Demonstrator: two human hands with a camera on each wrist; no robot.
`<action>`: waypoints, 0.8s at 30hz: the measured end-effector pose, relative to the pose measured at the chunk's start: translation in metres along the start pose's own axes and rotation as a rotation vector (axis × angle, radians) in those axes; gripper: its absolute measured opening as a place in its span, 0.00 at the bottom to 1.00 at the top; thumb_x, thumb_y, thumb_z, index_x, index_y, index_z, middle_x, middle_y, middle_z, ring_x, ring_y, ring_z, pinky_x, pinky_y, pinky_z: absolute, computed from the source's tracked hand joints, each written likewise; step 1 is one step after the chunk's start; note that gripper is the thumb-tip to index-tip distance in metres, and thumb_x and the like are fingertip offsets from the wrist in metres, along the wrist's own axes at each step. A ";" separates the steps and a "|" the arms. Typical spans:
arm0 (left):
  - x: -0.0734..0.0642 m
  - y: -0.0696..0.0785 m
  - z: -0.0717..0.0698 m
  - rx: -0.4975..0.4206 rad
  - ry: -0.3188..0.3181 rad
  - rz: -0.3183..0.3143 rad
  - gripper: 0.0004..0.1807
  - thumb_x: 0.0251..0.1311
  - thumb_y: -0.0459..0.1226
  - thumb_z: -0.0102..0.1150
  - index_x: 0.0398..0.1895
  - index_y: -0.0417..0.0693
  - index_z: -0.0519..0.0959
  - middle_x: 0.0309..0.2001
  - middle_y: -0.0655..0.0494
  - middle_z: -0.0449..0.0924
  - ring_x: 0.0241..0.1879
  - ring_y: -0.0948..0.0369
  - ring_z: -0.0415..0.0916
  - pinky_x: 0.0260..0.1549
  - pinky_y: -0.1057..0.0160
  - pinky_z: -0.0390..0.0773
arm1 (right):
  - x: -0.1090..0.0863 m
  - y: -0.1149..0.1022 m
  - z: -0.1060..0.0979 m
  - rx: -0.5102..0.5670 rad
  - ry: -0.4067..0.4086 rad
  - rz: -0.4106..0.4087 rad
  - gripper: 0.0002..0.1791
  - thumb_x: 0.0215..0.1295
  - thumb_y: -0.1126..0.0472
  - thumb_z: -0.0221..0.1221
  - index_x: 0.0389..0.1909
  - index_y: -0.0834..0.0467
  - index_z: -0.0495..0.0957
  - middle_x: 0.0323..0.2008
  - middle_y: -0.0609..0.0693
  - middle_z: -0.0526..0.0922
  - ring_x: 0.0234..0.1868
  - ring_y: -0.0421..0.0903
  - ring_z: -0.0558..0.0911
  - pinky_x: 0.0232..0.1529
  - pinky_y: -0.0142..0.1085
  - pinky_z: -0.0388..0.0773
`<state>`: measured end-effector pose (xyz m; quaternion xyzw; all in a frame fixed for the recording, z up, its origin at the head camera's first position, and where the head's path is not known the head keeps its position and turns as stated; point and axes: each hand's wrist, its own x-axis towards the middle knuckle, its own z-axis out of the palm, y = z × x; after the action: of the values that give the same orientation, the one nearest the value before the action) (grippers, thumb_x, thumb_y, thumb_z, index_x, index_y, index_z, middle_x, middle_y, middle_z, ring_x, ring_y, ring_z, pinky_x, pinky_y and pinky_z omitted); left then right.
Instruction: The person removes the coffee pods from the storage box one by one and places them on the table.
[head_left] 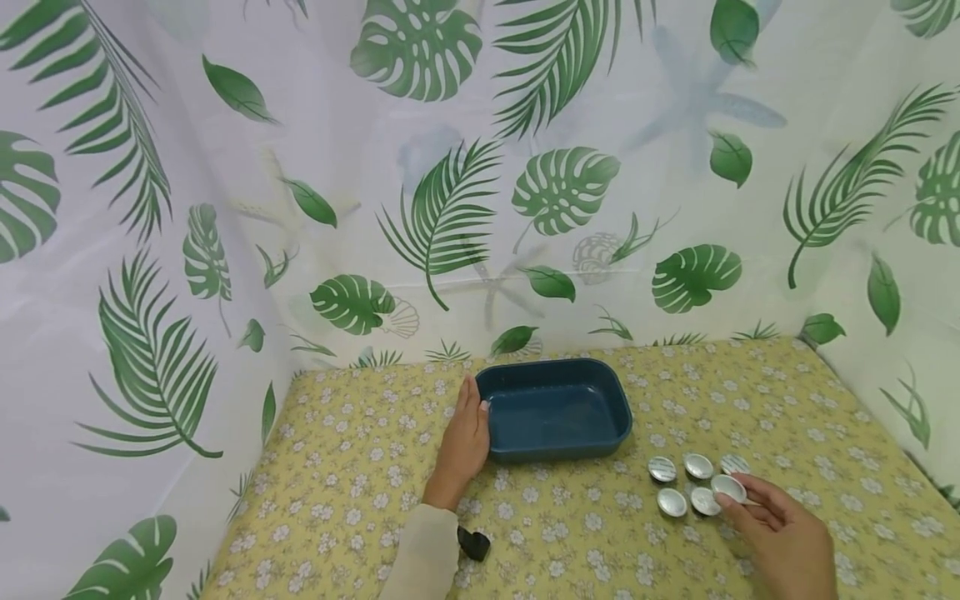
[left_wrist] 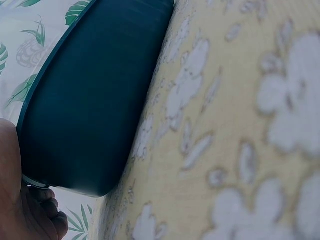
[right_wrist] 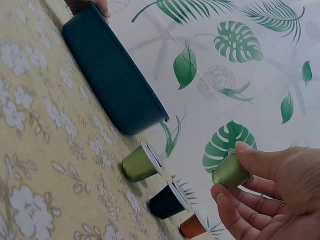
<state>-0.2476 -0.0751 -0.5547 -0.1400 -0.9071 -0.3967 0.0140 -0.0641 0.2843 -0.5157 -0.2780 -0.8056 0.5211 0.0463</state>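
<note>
A dark teal rectangular dish (head_left: 555, 454) with raised walls sits on the cloth, its inside bare. My left hand (head_left: 467, 437) holds its left end, the thumb over the rim and the fingers along the outer wall. In my right hand (head_left: 787, 529), a green coffee capsule (right_wrist: 233, 171) is pinched between thumb and fingertips, its pale lid facing up in the head view. This hand is raised just beside several capsules standing lid up on the table, among them a green capsule (right_wrist: 141, 162), a black capsule (right_wrist: 167, 201) and an orange capsule (right_wrist: 193, 226).
A yellow cloth (head_left: 360, 467) with white flowers covers the table. Behind and at both sides hang white sheets (head_left: 465, 333) printed with green leaves. The standing capsules are right of the dish's near right corner. A black piece (head_left: 474, 543) shows at my left cuff.
</note>
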 end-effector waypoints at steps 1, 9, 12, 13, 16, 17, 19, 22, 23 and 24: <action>0.000 0.000 0.001 -0.001 -0.001 0.000 0.33 0.84 0.48 0.28 0.82 0.54 0.32 0.82 0.59 0.28 0.80 0.53 0.42 0.73 0.45 0.55 | 0.001 0.002 0.000 -0.003 0.006 0.010 0.37 0.65 0.43 0.68 0.69 0.60 0.73 0.45 0.46 0.87 0.34 0.28 0.82 0.35 0.32 0.84; -0.002 -0.001 0.001 0.000 -0.005 -0.006 0.33 0.84 0.49 0.28 0.82 0.55 0.32 0.82 0.60 0.27 0.79 0.53 0.43 0.73 0.46 0.56 | 0.014 0.020 -0.006 0.007 0.029 0.096 0.42 0.63 0.40 0.68 0.71 0.60 0.72 0.50 0.51 0.85 0.31 0.27 0.80 0.34 0.34 0.84; -0.002 0.000 0.001 -0.003 -0.006 -0.004 0.33 0.84 0.48 0.28 0.82 0.55 0.32 0.82 0.60 0.27 0.79 0.53 0.43 0.73 0.46 0.56 | 0.018 0.027 -0.008 0.020 0.026 0.114 0.43 0.62 0.39 0.68 0.71 0.60 0.71 0.47 0.45 0.86 0.31 0.27 0.80 0.34 0.34 0.84; -0.002 0.000 0.001 -0.002 -0.005 -0.003 0.33 0.84 0.48 0.28 0.82 0.54 0.32 0.82 0.60 0.27 0.79 0.54 0.42 0.73 0.46 0.55 | 0.019 0.030 -0.009 0.019 0.026 0.112 0.44 0.62 0.38 0.68 0.71 0.61 0.71 0.47 0.46 0.86 0.31 0.27 0.80 0.34 0.34 0.84; -0.001 0.000 0.001 0.002 -0.002 -0.001 0.33 0.84 0.47 0.28 0.82 0.54 0.33 0.82 0.60 0.27 0.80 0.54 0.42 0.73 0.46 0.55 | 0.022 0.034 -0.011 0.019 0.021 0.115 0.46 0.61 0.36 0.68 0.71 0.62 0.71 0.46 0.45 0.87 0.31 0.24 0.79 0.34 0.33 0.84; -0.001 0.000 0.001 0.003 0.000 -0.001 0.33 0.84 0.48 0.28 0.82 0.54 0.33 0.82 0.60 0.28 0.80 0.54 0.42 0.73 0.46 0.55 | 0.022 0.035 -0.011 0.021 0.018 0.118 0.46 0.61 0.36 0.68 0.71 0.62 0.70 0.46 0.44 0.87 0.31 0.23 0.79 0.34 0.32 0.83; -0.001 0.001 0.001 0.002 0.001 -0.001 0.33 0.84 0.47 0.29 0.83 0.54 0.33 0.82 0.60 0.28 0.80 0.54 0.42 0.73 0.46 0.55 | 0.023 0.037 -0.011 0.017 0.017 0.116 0.47 0.61 0.36 0.68 0.71 0.63 0.70 0.45 0.44 0.86 0.30 0.23 0.78 0.34 0.32 0.83; -0.001 0.001 0.000 -0.001 0.001 -0.004 0.33 0.84 0.47 0.29 0.83 0.54 0.33 0.82 0.60 0.28 0.79 0.54 0.42 0.73 0.46 0.55 | 0.024 0.038 -0.011 -0.006 0.020 0.101 0.46 0.61 0.36 0.67 0.70 0.64 0.70 0.46 0.47 0.87 0.30 0.23 0.77 0.34 0.30 0.82; -0.001 0.001 0.000 -0.002 0.002 -0.004 0.33 0.84 0.47 0.29 0.83 0.54 0.33 0.82 0.60 0.28 0.79 0.54 0.43 0.73 0.46 0.56 | 0.024 0.039 -0.010 -0.018 0.023 0.097 0.46 0.62 0.36 0.67 0.70 0.64 0.71 0.47 0.49 0.87 0.30 0.23 0.77 0.34 0.30 0.82; -0.001 0.001 0.000 0.000 0.001 -0.003 0.33 0.84 0.47 0.29 0.83 0.54 0.33 0.82 0.60 0.28 0.79 0.54 0.42 0.73 0.46 0.56 | 0.025 0.039 -0.010 -0.027 0.027 0.094 0.45 0.62 0.36 0.67 0.69 0.64 0.71 0.48 0.50 0.87 0.30 0.23 0.77 0.33 0.30 0.82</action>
<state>-0.2464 -0.0742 -0.5540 -0.1384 -0.9074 -0.3966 0.0136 -0.0655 0.3167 -0.5502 -0.3233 -0.7977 0.5082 0.0289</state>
